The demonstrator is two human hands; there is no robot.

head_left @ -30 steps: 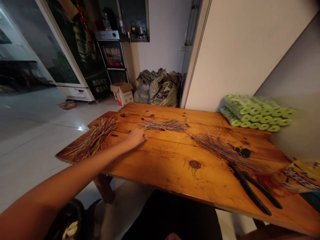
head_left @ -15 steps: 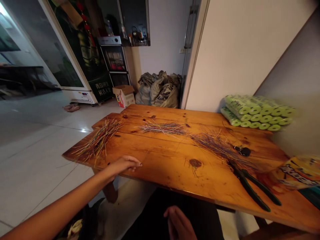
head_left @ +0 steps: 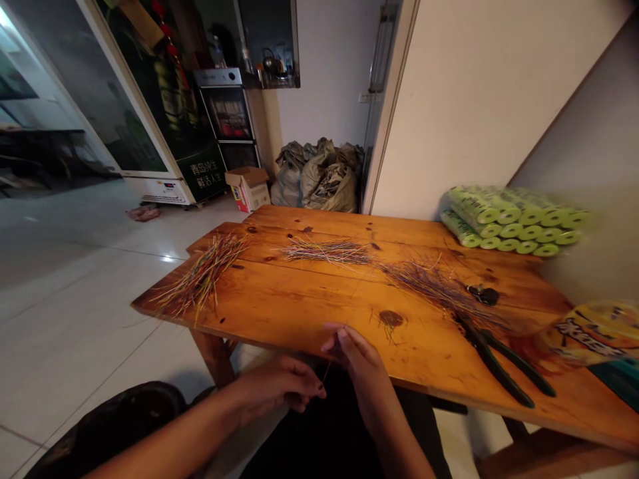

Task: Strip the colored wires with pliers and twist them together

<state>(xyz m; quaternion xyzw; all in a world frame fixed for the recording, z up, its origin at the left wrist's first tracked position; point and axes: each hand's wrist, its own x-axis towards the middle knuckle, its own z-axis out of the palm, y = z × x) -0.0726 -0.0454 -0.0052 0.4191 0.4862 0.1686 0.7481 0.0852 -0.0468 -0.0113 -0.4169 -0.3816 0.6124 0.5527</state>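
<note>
Just off the table's near edge, my left hand (head_left: 297,384) is closed in a pinch. A thin wire (head_left: 327,371) rises from its fingertips toward my right hand (head_left: 353,349), whose thumb and fingers are pressed together around its upper part. On the wooden table (head_left: 299,306) lie three loose bundles of thin coloured wires: a left bundle (head_left: 207,273), a middle bundle (head_left: 327,252) and a right bundle (head_left: 434,286). Several short wire bits (head_left: 389,329) are scattered near a dark knot, to the right of my right hand.
Dark-handled cutters (head_left: 504,362) lie at the right, with a small black object (head_left: 484,295) behind them. A yellow packet (head_left: 599,332) and a stack of green rolls (head_left: 514,223) are at the right side. Below the table at left stands a black bin (head_left: 114,426).
My left hand has moved right and down from the tabletop toward my lap. My right hand has risen from my lap to meet it, and both now hold the wire.
</note>
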